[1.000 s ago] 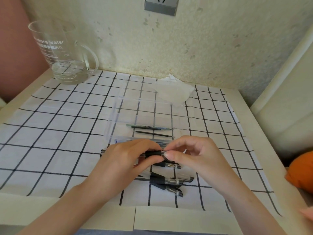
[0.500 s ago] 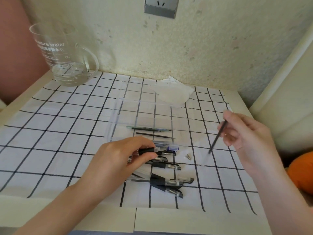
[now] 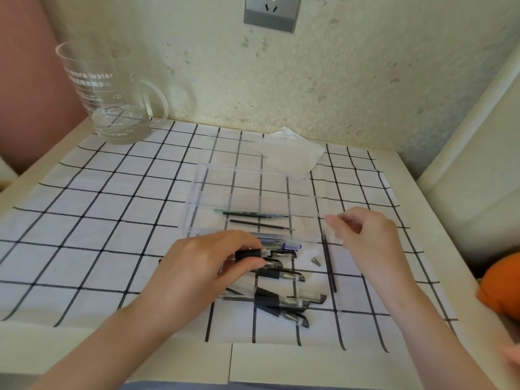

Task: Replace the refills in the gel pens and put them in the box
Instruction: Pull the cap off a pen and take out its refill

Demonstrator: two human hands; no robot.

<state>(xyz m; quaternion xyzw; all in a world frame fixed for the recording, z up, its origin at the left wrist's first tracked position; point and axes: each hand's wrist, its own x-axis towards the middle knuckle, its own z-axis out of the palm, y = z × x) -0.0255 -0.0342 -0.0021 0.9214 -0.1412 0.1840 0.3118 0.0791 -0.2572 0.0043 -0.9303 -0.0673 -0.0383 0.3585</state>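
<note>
My left hand (image 3: 202, 266) grips a gel pen barrel (image 3: 251, 253) by its black grip, above several capped gel pens (image 3: 284, 301) lying on the checked cloth. A clear plastic box (image 3: 197, 192) stands open behind them, with two dark refills (image 3: 254, 219) inside. A pulled-out refill (image 3: 329, 263) lies on the cloth right of the pens, with a small metal pen tip (image 3: 314, 260) next to it. My right hand (image 3: 363, 237) hovers just above that refill, fingers loosely curled, holding nothing.
A glass jug (image 3: 112, 91) with a little water stands at the back left. A crumpled white tissue (image 3: 292, 159) lies behind the box. An orange object (image 3: 501, 288) sits off the table's right edge. A wall is close behind.
My right hand pulled the refill out of the pen, swung it to the right, then laid it on the cloth and let go. The left hand kept hold of the barrel.
</note>
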